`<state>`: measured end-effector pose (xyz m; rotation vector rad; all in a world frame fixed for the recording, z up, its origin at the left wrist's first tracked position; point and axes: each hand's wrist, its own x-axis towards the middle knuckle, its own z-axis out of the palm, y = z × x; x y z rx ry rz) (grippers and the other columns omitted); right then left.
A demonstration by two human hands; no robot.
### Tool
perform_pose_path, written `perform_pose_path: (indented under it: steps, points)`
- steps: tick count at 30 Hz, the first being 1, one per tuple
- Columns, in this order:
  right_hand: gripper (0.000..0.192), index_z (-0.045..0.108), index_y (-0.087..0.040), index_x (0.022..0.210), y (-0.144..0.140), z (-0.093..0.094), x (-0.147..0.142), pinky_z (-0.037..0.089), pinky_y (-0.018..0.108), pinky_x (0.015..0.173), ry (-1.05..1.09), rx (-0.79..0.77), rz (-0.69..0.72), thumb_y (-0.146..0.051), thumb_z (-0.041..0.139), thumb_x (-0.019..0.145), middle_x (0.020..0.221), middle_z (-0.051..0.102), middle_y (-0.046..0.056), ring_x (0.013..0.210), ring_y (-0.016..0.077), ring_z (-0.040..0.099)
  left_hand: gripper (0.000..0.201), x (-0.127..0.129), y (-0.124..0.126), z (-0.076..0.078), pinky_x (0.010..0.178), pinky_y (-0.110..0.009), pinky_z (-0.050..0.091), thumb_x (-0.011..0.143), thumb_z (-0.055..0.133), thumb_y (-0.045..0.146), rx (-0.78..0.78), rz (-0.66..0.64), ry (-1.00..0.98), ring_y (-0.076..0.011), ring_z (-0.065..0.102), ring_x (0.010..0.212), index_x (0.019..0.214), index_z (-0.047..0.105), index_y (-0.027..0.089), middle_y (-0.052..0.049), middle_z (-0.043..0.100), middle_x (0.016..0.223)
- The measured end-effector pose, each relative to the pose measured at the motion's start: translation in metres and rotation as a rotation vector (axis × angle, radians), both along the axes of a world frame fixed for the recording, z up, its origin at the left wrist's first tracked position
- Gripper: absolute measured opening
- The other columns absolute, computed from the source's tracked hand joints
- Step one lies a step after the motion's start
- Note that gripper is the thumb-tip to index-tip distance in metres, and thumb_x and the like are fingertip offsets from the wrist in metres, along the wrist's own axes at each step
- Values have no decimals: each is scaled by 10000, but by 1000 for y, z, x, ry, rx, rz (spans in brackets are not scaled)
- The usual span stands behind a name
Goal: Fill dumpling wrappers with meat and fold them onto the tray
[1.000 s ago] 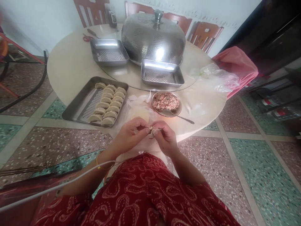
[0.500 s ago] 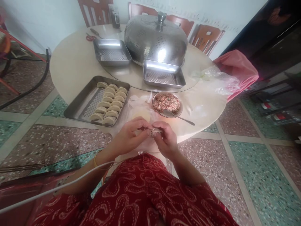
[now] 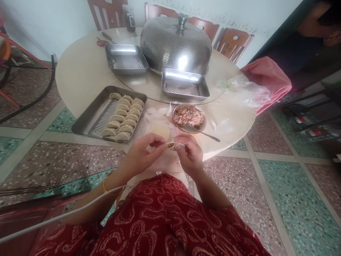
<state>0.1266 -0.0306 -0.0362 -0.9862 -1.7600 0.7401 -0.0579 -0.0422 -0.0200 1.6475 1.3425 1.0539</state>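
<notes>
Currently:
step: dumpling [image 3: 172,145] edge being pinched shut, judged mid-fold
left hand [image 3: 141,154]: fingers closed on wrapper
right hand [image 3: 189,154]: closed on opposite end
next: remaining seam to be pleated, then placement in tray [image 3: 87,124]

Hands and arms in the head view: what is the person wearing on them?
Both hands, left and right, are bare, with no gloves or rings that can be made out. The forearms are bare too, so no sleeves show. A thin yellow bangle circles the left wrist. A pale cable runs across near the left arm, over red patterned clothing.
</notes>
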Motion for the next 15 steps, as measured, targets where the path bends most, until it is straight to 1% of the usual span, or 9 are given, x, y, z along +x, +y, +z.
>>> perform_pose_path:
  steps: [3,6,11,15]
  points:
    - [109,635,-253,1008,0,-1,-1,580,320,798,13,-20,5,-215,556,943,1002,643,63,949,171,648,162,1,2,1,633,-230,460,867,614,338,5,-15,21,-116,592,705,815,645,187,-5,670,769]
    - [107,629,-251,1010,0,-1,-1,582,314,746,-23,-16,19,-222,549,944,1001,645,67,943,177,648,146,2,3,3,621,-228,445,864,587,300,16,5,40,-111,575,679,778,624,188,0,651,735]
    - [120,612,-248,1015,-2,3,-1,592,315,730,-117,35,139,-199,532,940,1027,643,83,955,180,661,125,3,3,3,606,-220,446,851,576,275,2,15,51,-109,575,668,773,621,189,5,651,729]
    - [129,602,-252,1008,-4,7,-2,594,305,747,-157,46,181,-183,516,942,1007,647,76,954,172,664,113,2,2,3,616,-212,449,854,565,232,61,-3,82,-99,577,663,774,624,179,7,648,732]
